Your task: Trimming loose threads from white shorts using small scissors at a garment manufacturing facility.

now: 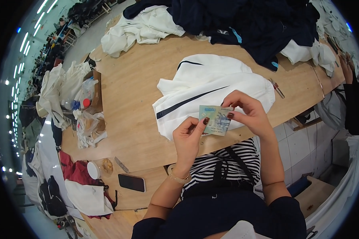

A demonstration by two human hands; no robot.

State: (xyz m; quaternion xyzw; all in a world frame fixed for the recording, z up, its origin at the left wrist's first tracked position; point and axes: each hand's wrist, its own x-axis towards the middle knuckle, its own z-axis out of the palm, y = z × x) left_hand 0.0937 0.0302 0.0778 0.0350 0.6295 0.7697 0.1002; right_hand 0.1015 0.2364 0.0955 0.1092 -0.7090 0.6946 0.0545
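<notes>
Between my two hands is a bluish-green banknote (215, 124), which looks folded into a small near-square and is tilted a little. My left hand (188, 137) pinches its lower left side, thumb on top. At its upper right corner, the thumb and fingers of my right hand (247, 111) grip it too. Just beyond and partly under the note, white trousers or shorts (211, 81) with a dark navy side stripe lie on the wooden table (131, 99). Small red-handled thread snips (278, 88) rest by the garment's right end.
Dark navy garments (243, 24) and white cloth (147, 28) are heaped along the far edge. At left stand a cardboard box (96, 91) and plastic bags (87, 127). A phone (132, 183), a lidded jar (94, 169) and red cloth (73, 169) lie near left. Another person's arm (349, 79) shows at far right.
</notes>
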